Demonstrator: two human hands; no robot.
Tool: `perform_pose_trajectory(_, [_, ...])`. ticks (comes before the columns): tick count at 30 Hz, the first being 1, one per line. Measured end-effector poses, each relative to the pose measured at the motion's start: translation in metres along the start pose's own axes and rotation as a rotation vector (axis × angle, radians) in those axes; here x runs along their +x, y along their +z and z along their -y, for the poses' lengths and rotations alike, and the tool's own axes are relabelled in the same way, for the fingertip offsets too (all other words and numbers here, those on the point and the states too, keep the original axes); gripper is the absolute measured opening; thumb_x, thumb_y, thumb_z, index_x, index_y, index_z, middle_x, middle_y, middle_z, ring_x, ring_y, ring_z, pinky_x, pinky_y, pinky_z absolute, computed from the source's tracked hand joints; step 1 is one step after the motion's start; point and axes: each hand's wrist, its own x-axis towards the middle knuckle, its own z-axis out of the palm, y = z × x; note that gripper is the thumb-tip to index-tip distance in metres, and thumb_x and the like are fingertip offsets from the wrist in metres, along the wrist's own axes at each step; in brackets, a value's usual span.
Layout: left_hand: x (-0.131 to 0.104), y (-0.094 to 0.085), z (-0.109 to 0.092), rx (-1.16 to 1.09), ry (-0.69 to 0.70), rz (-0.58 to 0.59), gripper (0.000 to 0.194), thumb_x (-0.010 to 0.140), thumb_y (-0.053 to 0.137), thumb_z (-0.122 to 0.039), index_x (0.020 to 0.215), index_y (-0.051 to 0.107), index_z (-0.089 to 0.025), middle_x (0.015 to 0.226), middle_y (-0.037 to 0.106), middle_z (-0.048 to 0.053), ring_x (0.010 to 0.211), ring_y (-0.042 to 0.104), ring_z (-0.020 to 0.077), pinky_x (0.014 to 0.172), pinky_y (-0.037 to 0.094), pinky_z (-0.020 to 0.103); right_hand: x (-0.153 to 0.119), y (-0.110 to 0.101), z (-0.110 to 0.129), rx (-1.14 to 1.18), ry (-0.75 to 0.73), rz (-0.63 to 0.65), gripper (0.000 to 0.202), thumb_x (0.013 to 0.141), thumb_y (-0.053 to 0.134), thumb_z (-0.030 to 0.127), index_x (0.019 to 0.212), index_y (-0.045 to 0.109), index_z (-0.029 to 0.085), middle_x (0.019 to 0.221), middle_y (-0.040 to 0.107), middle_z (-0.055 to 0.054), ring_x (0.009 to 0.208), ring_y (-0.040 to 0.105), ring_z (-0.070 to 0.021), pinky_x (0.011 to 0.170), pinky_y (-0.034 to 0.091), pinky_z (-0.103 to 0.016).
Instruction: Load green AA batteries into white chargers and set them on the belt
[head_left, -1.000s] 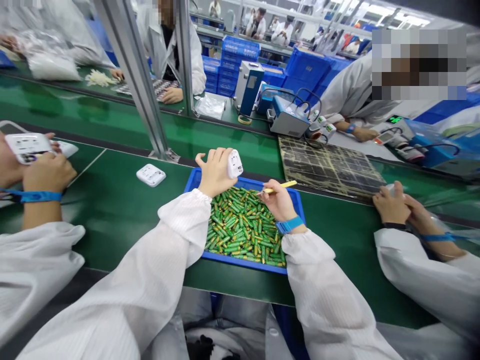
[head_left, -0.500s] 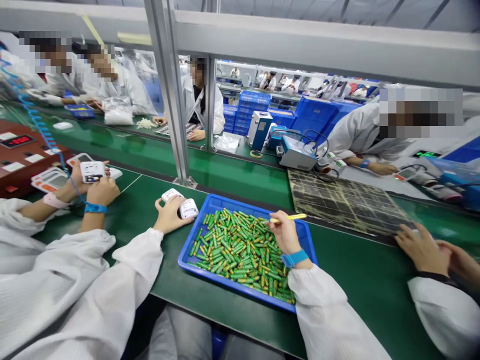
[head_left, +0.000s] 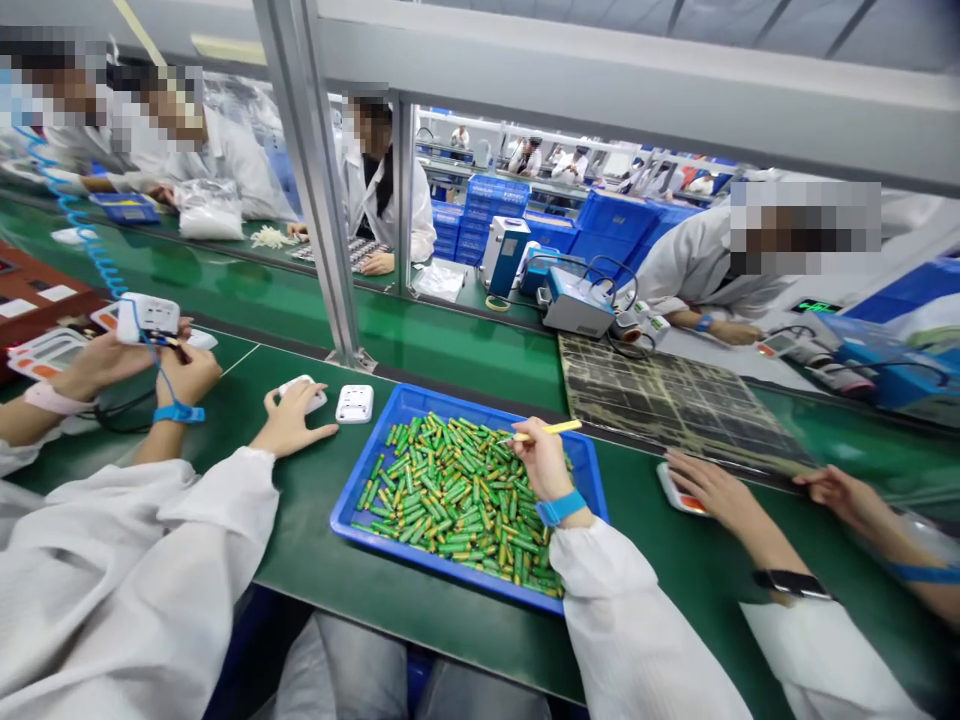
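My left hand (head_left: 294, 418) rests over a white device (head_left: 306, 394) on the green table, left of the tray, with thumb and fingers spread. Between that hand and the tray lies another white device (head_left: 355, 404), its slotted face up. A blue tray (head_left: 346, 497) full of green and gold batteries (head_left: 457, 485) sits in front of me. Over the tray's right part, my right hand (head_left: 543, 458) is closed on yellow tweezers (head_left: 556, 429), their tips pointing left above the batteries. A blue band is round my right wrist.
At the left a co-worker's hands (head_left: 184, 370) hold a white device (head_left: 150, 318). On the right another person's hand (head_left: 712, 485) touches a white and orange device (head_left: 679, 492). A metal post (head_left: 315, 190) and dark mat (head_left: 667, 400) stand beyond the tray.
One white device is out of my left hand and lies on the table; that hand has moved left and spread. The view has shifted, and a device now shows under the right co-worker's hand.
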Motion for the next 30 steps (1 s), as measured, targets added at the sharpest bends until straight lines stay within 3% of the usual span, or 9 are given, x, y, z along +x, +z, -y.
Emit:
perform_pose_trajectory(3, [-0.007,-0.009,-0.008,0.018,0.028,-0.063,0.071,0.075,0.057,-0.059,0.134,0.047,-0.019,0.143,0.051,0.018,0.140,0.038,0.0373,0.115,0.008,0.057,-0.002,0.002,0.004,0.009,-0.003,0.011,0.024,0.057,0.072,0.025,0.050,0.049,0.021,0.040,0.046,0.007,0.038,0.041,-0.0056,0.042,0.040,-0.019])
perform_pose_trajectory(6, [-0.003,-0.027,-0.041,0.019,0.116,-0.112,0.058,0.078,0.054,-0.049,0.130,0.051,-0.021,0.137,0.057,0.014,0.137,0.043,0.0335,0.116,0.014,0.053,-0.003,0.002,0.007,0.017,-0.007,0.023,0.025,0.058,0.071,0.025,0.050,0.048,0.021,0.039,0.047,0.006,0.038,0.041,-0.0060,0.040,0.035,-0.019])
perform_pose_trajectory(9, [0.013,-0.057,-0.102,-0.058,0.229,-0.189,0.038,0.083,0.052,-0.038,0.117,0.062,-0.025,0.124,0.065,0.009,0.125,0.054,0.0302,0.110,0.026,0.049,-0.003,0.002,0.009,0.025,-0.026,0.032,0.027,0.058,0.070,0.025,0.049,0.045,0.021,0.038,0.045,0.007,0.038,0.039,-0.0056,0.042,0.035,-0.019])
perform_pose_trajectory(13, [0.044,-0.081,-0.202,-0.174,0.427,-0.451,0.020,0.086,0.058,-0.032,0.103,0.066,-0.026,0.112,0.068,0.004,0.116,0.057,0.0272,0.107,0.026,0.048,-0.001,0.001,0.006,0.007,-0.102,0.039,0.032,0.062,0.070,0.027,0.050,0.041,0.021,0.036,0.037,0.010,0.038,0.033,-0.0043,0.046,0.036,-0.020])
perform_pose_trajectory(17, [0.064,-0.037,-0.271,-0.283,0.432,-0.458,0.018,0.086,0.060,-0.026,0.103,0.065,-0.025,0.112,0.067,0.003,0.116,0.056,0.0252,0.104,0.025,0.047,0.008,-0.004,0.005,-0.134,-0.281,-0.074,0.034,0.067,0.076,0.038,0.062,0.046,0.022,0.041,0.042,0.011,0.039,0.035,-0.0063,0.045,0.033,-0.021])
perform_pose_trajectory(20, [0.062,0.023,-0.282,-0.261,0.457,-0.349,0.022,0.089,0.055,-0.022,0.110,0.063,-0.023,0.114,0.067,0.007,0.117,0.055,0.0260,0.100,0.026,0.049,0.016,-0.019,0.013,-0.318,-0.467,-0.210,0.032,0.076,0.070,0.050,0.075,0.058,0.020,0.054,0.056,0.005,0.050,0.051,-0.0109,0.052,0.040,-0.023])
perform_pose_trajectory(23, [0.051,0.062,-0.274,-0.138,0.680,-0.164,0.025,0.094,0.049,-0.022,0.114,0.062,-0.023,0.117,0.067,0.010,0.117,0.055,0.0274,0.103,0.023,0.055,0.019,-0.045,0.027,-0.466,-0.598,-0.355,0.042,0.086,0.055,0.057,0.093,0.065,0.017,0.068,0.067,-0.001,0.059,0.057,-0.0146,0.062,0.046,-0.028])
perform_pose_trajectory(27, [0.043,0.070,-0.271,-0.095,0.679,-0.081,0.029,0.096,0.045,-0.025,0.121,0.059,-0.020,0.121,0.064,0.013,0.118,0.055,0.0278,0.102,0.026,0.057,0.021,-0.088,0.037,-0.743,-0.604,-0.596,0.043,0.091,0.045,0.054,0.094,0.065,0.017,0.079,0.072,-0.008,0.074,0.064,-0.0205,0.076,0.049,-0.034])
perform_pose_trajectory(30, [0.046,0.068,-0.272,-0.080,0.648,-0.064,0.031,0.097,0.044,-0.027,0.124,0.057,-0.021,0.122,0.062,0.013,0.120,0.053,0.0278,0.104,0.026,0.058,0.025,-0.116,0.033,-1.046,-0.407,-0.624,0.025,0.088,0.051,0.038,0.093,0.066,0.018,0.093,0.072,-0.012,0.089,0.066,-0.0252,0.086,0.047,-0.038])
